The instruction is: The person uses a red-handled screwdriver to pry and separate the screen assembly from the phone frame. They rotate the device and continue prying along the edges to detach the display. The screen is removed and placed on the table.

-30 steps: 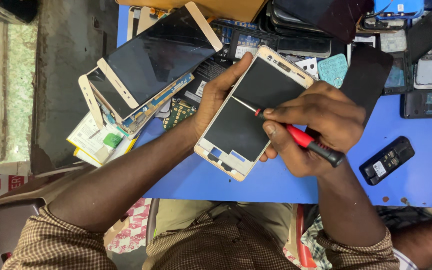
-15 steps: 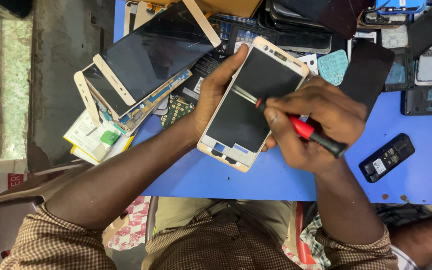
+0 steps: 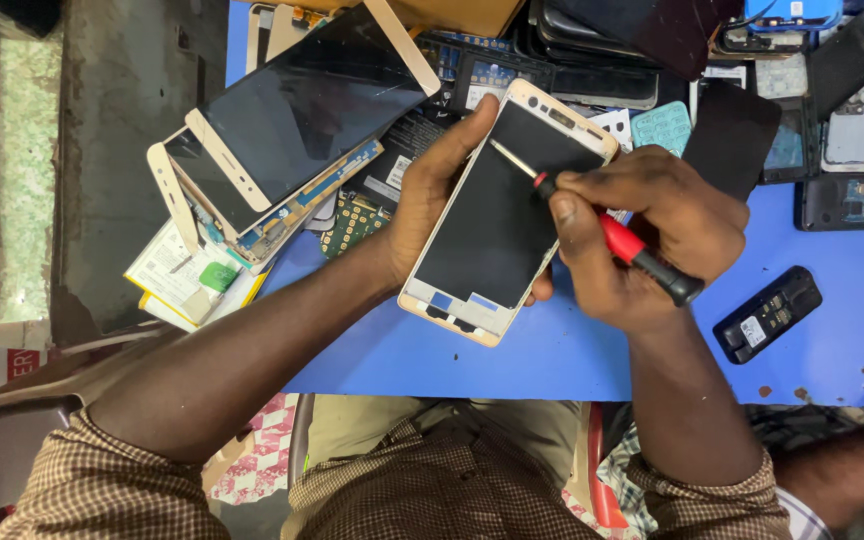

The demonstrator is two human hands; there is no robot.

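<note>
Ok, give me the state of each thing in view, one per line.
Phone frame: held tilted off the table, dark panel facing up.
Left hand: gripping the frame's left edge.
Right hand: closed on the screwdriver.
Screwdriver: metal tip on the dark panel, near the frame's top.
Small black phone: lying flat on the blue table, untouched.
Screen panels: piled loose at upper left.

One head-worn camera looks steeply down, close above the left hand (image 3: 432, 205) and right hand (image 3: 652, 235) over the blue tabletop (image 3: 512, 360).
</note>
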